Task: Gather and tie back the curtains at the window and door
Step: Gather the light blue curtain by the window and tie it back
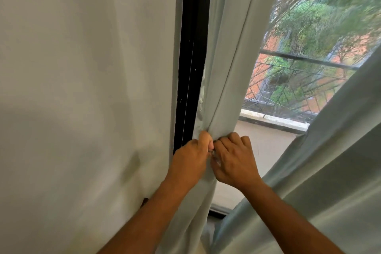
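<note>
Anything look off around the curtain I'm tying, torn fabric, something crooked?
Nothing stands out. Both hands, left hand and right hand, pinch the gathered curtain beside the black frame. No tears show. The other curtain hangs slanted, not yet tied.

Two bare arms in shot, nothing worn on either.

Here's the left hand (190,159), and there's no glove on it, no ring showing, no watch or band at the wrist. The forearm runs bare all the way down to the bottom edge, with no sleeve or cuff anywhere along it. Over to the right hand (234,163), and it's the same story: knuckles bare, wrist bare, no jewellery to be seen. That forearm is uncovered too, right down to where it leaves the frame at the lower right corner. A thumbnail shows on the left hand, short and unpainted. Any clothing sits beyond the frame's edge.
</note>
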